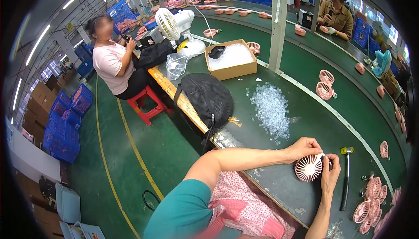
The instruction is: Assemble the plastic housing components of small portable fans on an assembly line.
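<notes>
On the dark workbench (262, 125), a small round fan housing (308, 168) with pale radial slats and a pinkish rim lies between my hands. My left hand (302, 148) reaches over its upper edge, fingers closed at a small white part there. At the right side, my right hand (331, 172) grips the housing with thumb and fingers bent. What the fingertips press on is partly hidden. A hammer (346, 178) with a yellow-green head and black handle lies just right of that hand.
Small clear plastic pieces (270, 110) are heaped ahead, near a black mesh bag (207, 99) and a carton (231, 71) of clear pieces. Pink fan parts (371, 204) cluster at right. Beyond runs a green conveyor (301, 82) with pink fans. Co-workers sit nearby, one on a red stool (148, 104).
</notes>
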